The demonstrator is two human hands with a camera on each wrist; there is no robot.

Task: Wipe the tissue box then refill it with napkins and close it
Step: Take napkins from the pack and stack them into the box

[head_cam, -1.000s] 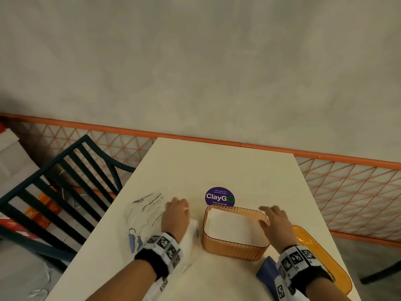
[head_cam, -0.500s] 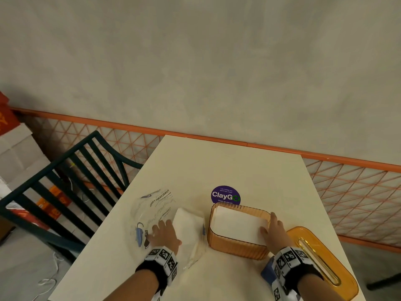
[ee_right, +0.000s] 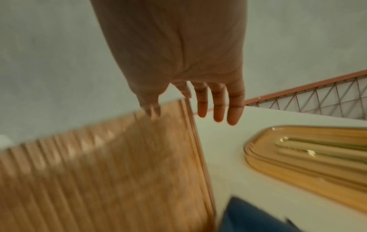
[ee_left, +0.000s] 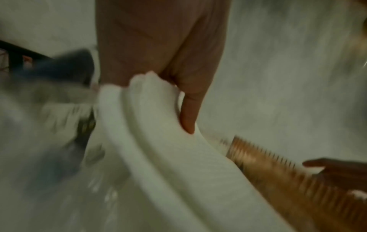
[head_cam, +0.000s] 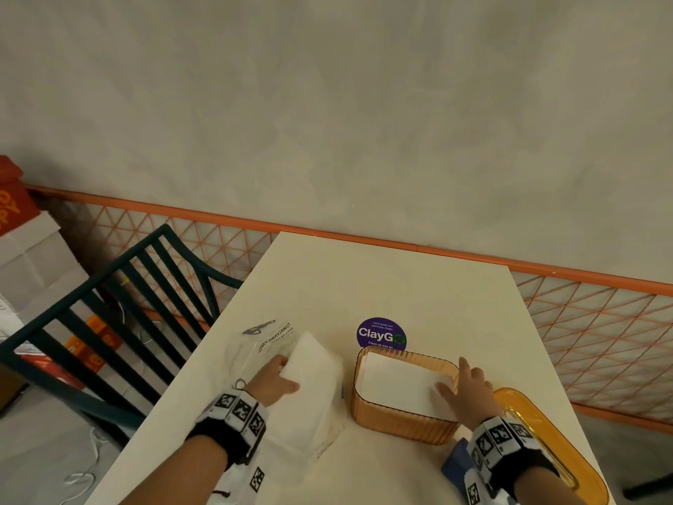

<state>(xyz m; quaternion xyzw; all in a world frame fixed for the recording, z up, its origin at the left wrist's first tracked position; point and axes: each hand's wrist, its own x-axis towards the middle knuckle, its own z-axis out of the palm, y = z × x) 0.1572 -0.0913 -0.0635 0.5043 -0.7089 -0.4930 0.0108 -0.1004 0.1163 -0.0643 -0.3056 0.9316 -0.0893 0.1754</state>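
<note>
An amber ribbed tissue box (head_cam: 402, 419) stands open on the table, with white napkins (head_cam: 397, 382) lying inside. My left hand (head_cam: 282, 375) grips a thick stack of white napkins (head_cam: 315, 362) just left of the box, raised above the clear plastic bag (head_cam: 260, 340). In the left wrist view the thumb (ee_left: 188, 116) presses into the bent napkin stack (ee_left: 158, 141), next to the box (ee_left: 278, 175). My right hand (head_cam: 468, 390) rests on the box's right rim with straight fingers (ee_right: 217, 106), holding nothing. Beside the box (ee_right: 119, 164), the amber lid (head_cam: 546, 446) lies to the right.
A blue cloth (head_cam: 455, 466) lies by my right wrist between box and lid. Just behind the box a purple ClayGo sticker (head_cam: 380, 334) is stuck to the table (head_cam: 382, 282). A dark slatted chair (head_cam: 127, 304) stands at the left edge, and an orange mesh fence (head_cam: 601, 322) runs behind.
My left hand left its flat rest on the bag, drew back, and now holds a napkin stack lifted from the bag. My right hand stayed at the box's right rim.
</note>
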